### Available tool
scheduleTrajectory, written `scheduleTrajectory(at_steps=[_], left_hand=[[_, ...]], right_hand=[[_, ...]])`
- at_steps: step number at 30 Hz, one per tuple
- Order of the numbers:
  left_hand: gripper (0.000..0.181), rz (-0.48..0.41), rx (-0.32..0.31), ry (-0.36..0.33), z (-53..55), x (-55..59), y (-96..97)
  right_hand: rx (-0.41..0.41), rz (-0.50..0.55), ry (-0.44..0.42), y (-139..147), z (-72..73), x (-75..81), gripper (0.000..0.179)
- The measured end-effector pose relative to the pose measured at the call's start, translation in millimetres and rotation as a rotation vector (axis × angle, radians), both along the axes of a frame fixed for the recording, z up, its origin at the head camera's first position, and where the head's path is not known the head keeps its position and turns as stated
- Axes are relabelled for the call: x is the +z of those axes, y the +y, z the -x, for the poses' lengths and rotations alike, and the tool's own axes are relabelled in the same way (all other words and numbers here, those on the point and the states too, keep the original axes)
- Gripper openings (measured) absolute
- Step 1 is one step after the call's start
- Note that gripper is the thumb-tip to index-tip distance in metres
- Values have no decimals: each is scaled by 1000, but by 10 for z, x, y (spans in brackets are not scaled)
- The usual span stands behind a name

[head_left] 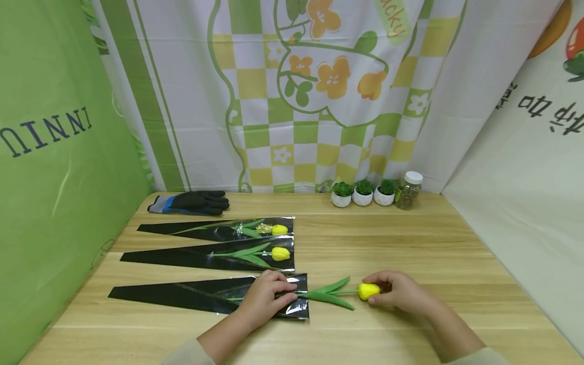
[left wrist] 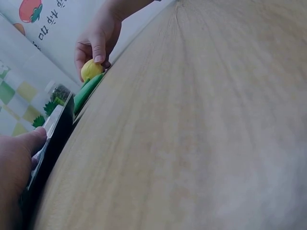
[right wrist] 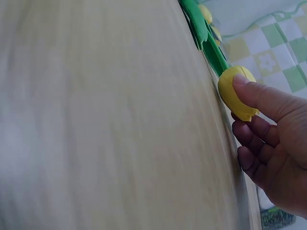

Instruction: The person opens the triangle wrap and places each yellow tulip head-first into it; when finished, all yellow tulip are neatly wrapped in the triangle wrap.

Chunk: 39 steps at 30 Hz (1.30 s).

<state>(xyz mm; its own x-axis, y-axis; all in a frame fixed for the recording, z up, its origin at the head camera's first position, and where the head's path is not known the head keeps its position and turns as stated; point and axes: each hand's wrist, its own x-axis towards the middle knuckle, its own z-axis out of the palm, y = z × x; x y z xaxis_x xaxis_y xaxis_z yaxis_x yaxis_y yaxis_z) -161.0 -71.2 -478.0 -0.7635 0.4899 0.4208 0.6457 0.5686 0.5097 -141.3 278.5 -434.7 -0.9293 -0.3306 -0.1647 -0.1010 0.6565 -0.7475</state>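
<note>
My right hand (head_left: 401,290) pinches the yellow bloom of an artificial tulip (head_left: 368,291) between thumb and fingers. In the right wrist view, the thumb lies along the side of the bloom (right wrist: 235,91). The tulip's green leaves (head_left: 329,294) stick out of the open end of a black flower sleeve (head_left: 182,294), and its lower stem lies inside under the clear film. At that open end, my left hand (head_left: 264,299) holds the sleeve, thumb and fingertips on the film beside the stem. The left wrist view shows the thumb (left wrist: 36,139) at the sleeve's edge.
Two more black sleeves, one in the middle (head_left: 182,258) and one farther back (head_left: 182,227), each hold a yellow tulip. Behind them lies a black and blue work glove (head_left: 193,203). Small potted succulents (head_left: 363,192) and a white-lidded jar (head_left: 407,192) stand at the back right.
</note>
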Motion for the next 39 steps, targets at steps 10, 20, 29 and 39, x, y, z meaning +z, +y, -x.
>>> scheduleTrajectory(at_steps=[10,20,29,39], left_hand=[[18,10,3,-23,-14,45,-10],[18,4,3,-46,-29,63,-12],[18,-24,-2,-54,-29,59,-14],[19,-39,8,-77,-42,81,-8]], right_hand=[[16,48,34,-351,-3,-2,43],[42,33,46,-659,17,-23,38],[48,76,34,-869,33,-69,38],[33,158,-2,-1020,37,-101,32]])
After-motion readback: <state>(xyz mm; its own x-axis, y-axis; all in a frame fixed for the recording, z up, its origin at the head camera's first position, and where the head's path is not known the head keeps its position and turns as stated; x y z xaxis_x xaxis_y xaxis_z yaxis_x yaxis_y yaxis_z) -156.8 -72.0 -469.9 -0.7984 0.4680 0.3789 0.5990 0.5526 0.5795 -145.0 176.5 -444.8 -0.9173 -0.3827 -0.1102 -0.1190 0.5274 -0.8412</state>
